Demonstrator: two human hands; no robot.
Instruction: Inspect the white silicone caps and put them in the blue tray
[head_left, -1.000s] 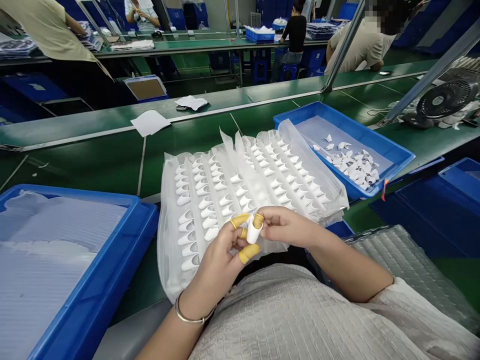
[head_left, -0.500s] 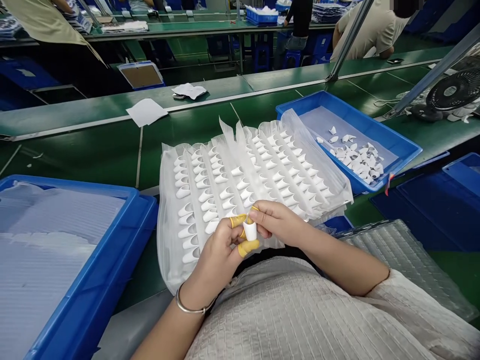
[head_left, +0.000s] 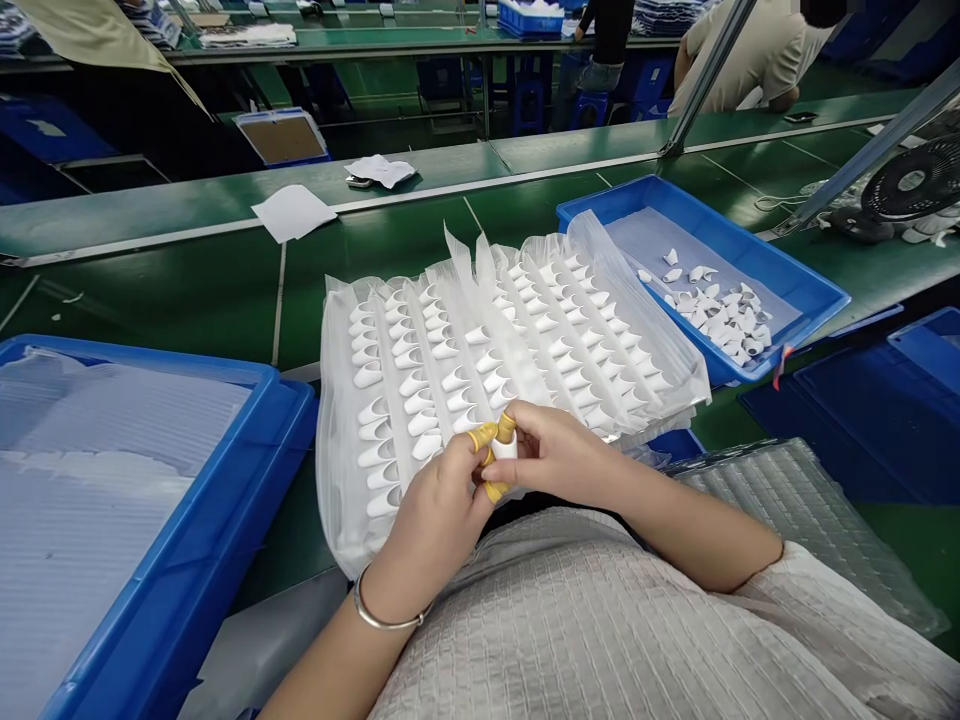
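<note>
Yellow rubber cots on the fingers [head_left: 484,436] pinch one small white plastic cap [head_left: 505,449] from both sides, left hand [head_left: 437,508] and right hand [head_left: 553,455] closed on it. Since a second ago they've drawn tighter together, so the cap's mostly hidden now. Both hands hover over the near edge of the clear pleated sheet of white caps [head_left: 480,350] on the green table [head_left: 187,300], wrists bent inward.

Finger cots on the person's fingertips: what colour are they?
Yellow. The finger cots show on both hands in the head view, pinching a small white piece.
</note>
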